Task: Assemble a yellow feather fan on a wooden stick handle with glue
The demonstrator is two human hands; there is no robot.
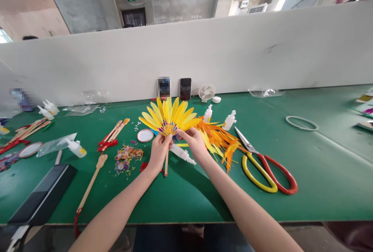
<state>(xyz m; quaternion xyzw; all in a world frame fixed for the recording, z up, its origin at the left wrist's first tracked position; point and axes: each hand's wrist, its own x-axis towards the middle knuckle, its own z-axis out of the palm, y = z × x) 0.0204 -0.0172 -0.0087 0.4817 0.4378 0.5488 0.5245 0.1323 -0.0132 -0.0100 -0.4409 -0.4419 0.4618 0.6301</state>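
A fan of yellow feathers (169, 118) on a wooden stick (166, 164) stands upright over the green table (320, 174). My left hand (159, 151) is closed round the fan's base and the top of the stick. My right hand (194, 142) pinches the fan's lower right side, fingers pressed on the feathers. A white glue bottle (182, 154) lies on the table under my hands. Loose orange and yellow feathers (218, 137) are piled just right of my right hand.
Big red-and-yellow scissors (266, 164) lie to the right, a white ring (302, 123) further off. Left: a wooden spoon-shaped stick (91, 182), confetti scraps (126, 156), a round lid (145, 135), red-tipped sticks (112, 135), a black box (43, 193). Bottles, a small fan and phones stand by the white partition (262, 49).
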